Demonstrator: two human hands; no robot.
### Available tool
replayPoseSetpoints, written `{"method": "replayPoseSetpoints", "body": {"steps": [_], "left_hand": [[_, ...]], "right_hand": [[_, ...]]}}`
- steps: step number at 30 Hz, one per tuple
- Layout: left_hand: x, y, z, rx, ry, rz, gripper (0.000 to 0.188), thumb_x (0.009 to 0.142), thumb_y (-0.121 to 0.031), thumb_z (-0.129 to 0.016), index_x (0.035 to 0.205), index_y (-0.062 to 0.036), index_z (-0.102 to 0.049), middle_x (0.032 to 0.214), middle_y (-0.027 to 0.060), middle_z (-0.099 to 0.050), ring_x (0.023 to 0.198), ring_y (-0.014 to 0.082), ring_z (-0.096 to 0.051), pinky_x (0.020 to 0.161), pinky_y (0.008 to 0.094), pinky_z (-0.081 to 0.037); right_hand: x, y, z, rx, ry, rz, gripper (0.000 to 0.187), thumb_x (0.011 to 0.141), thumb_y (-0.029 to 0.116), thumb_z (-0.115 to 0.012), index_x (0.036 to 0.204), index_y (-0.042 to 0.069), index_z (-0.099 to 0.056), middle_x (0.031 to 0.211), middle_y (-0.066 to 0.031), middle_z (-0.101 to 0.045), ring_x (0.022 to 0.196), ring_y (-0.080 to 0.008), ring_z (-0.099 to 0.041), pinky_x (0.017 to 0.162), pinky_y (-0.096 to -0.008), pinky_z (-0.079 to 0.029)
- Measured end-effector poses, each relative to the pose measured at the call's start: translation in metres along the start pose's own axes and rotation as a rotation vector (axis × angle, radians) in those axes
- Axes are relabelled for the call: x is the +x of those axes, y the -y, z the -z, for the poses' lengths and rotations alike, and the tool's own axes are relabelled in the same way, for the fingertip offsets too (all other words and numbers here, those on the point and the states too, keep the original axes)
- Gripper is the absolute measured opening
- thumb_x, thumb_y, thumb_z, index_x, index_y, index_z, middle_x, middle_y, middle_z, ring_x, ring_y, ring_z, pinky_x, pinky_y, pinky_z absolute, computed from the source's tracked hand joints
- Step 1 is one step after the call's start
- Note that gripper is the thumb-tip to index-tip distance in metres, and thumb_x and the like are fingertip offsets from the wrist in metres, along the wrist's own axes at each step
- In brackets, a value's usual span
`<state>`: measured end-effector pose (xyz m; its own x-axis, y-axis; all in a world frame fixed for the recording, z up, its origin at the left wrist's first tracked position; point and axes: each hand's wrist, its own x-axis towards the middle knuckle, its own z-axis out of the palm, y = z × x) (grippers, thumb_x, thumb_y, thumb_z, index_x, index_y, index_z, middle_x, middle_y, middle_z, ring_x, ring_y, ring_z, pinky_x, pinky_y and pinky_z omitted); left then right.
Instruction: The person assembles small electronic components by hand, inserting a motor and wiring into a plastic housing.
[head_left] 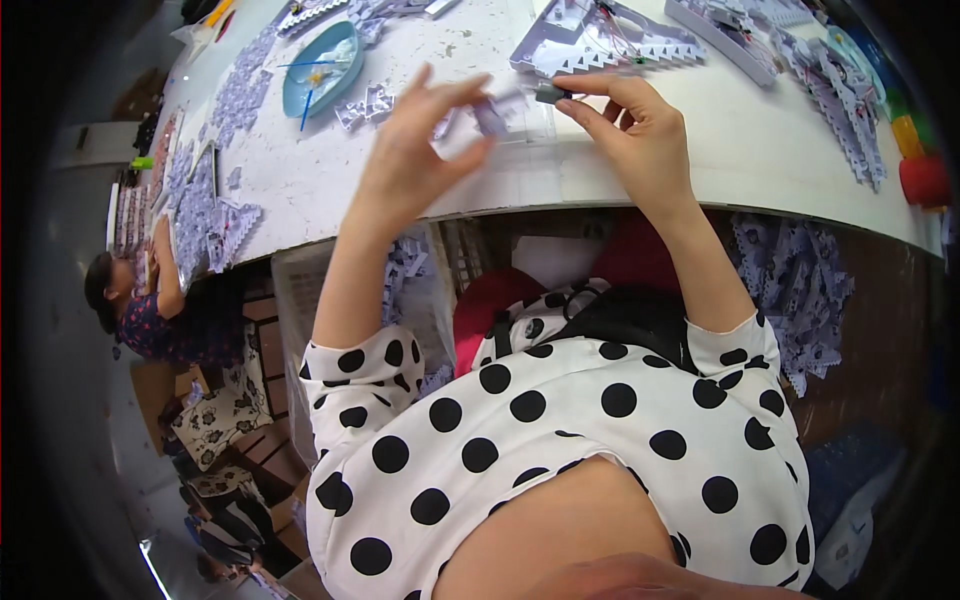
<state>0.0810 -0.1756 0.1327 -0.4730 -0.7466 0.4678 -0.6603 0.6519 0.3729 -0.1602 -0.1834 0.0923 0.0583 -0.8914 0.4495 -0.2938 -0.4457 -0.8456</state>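
Note:
Between the thumb and forefinger of my right hand (641,138) is a small dark grey block (549,93), held just above the white table (610,165). Motion smears my left hand (415,150); its thumb and fingers look spread apart. Beside its fingertips a pale lavender plastic piece (497,114) is blurred too, and no grip on it shows. Right beyond my hands lies a lavender plastic housing (575,42) with a toothed edge and thin wires inside.
A light blue bowl (292,92) with blue sticks stands at left among small lavender parts (235,105). More toothed housings (835,105) lie at right, near a red roll (924,181). Another person (150,310) works at the table's left. Parts (795,290) fill the space below the edge.

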Motion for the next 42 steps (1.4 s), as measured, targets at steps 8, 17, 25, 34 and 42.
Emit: {"method": "replayPoseSetpoints", "body": {"steps": [8, 17, 25, 34, 42], "left_hand": [[-0.017, -0.015, -0.02, -0.183, 0.071, 0.191, 0.071, 0.08, -0.004, -0.079, 0.145, -0.0095, -0.05, 0.117, 0.0073, -0.073, 0.117, 0.0194, -0.067, 0.125, 0.0471, -0.025], [-0.014, -0.014, -0.018, -0.205, 0.078, 0.172, 0.071, 0.081, -0.004, -0.078, 0.146, -0.0094, -0.05, 0.118, 0.0072, -0.073, 0.117, 0.0211, -0.067, 0.125, 0.0472, -0.025], [-0.036, 0.009, 0.013, -0.091, -0.34, 0.194, 0.052, 0.086, 0.002, -0.073, 0.136, -0.0035, -0.058, 0.133, 0.011, -0.064, 0.125, 0.0197, -0.06, 0.113, 0.0374, -0.042], [-0.082, 0.13, 0.095, 0.329, -0.283, 0.51, 0.048, 0.084, -0.008, -0.076, 0.13, -0.0233, -0.07, 0.103, 0.0072, -0.062, 0.085, 0.0173, -0.062, 0.082, 0.0285, -0.052], [-0.053, 0.113, 0.098, 0.058, -0.723, 0.447, 0.024, 0.102, -0.017, -0.062, 0.113, 0.0004, -0.073, 0.09, 0.008, -0.073, 0.077, 0.0126, -0.068, 0.075, 0.0258, -0.056]], "right_hand": [[-0.002, -0.013, -0.001, 0.034, 0.226, 0.059, 0.025, 0.083, 0.007, -0.079, 0.107, 0.013, -0.08, 0.097, -0.0009, -0.073, 0.074, -0.0077, -0.054, 0.065, -0.0234, -0.045], [0.002, -0.007, -0.003, -0.416, 0.209, 0.379, 0.017, 0.082, 0.016, -0.077, 0.098, 0.017, -0.08, 0.095, 0.0049, -0.076, 0.077, -0.0144, -0.062, 0.066, -0.0283, -0.054], [0.003, -0.002, -0.005, -0.548, 0.213, 0.488, 0.01, 0.083, 0.022, -0.073, 0.091, 0.018, -0.075, 0.088, 0.0079, -0.072, 0.078, -0.0158, -0.061, 0.066, -0.0294, -0.054], [-0.003, -0.001, -0.003, -0.439, 0.177, 0.445, 0.009, 0.083, 0.018, -0.073, 0.091, 0.016, -0.076, 0.094, 0.0056, -0.075, 0.076, -0.0178, -0.06, 0.066, -0.0304, -0.054], [-0.005, -0.003, -0.003, -0.384, 0.172, 0.452, 0.013, 0.084, 0.015, -0.074, 0.097, 0.014, -0.076, 0.099, 0.0048, -0.075, 0.076, -0.018, -0.059, 0.067, -0.0298, -0.054]]}}
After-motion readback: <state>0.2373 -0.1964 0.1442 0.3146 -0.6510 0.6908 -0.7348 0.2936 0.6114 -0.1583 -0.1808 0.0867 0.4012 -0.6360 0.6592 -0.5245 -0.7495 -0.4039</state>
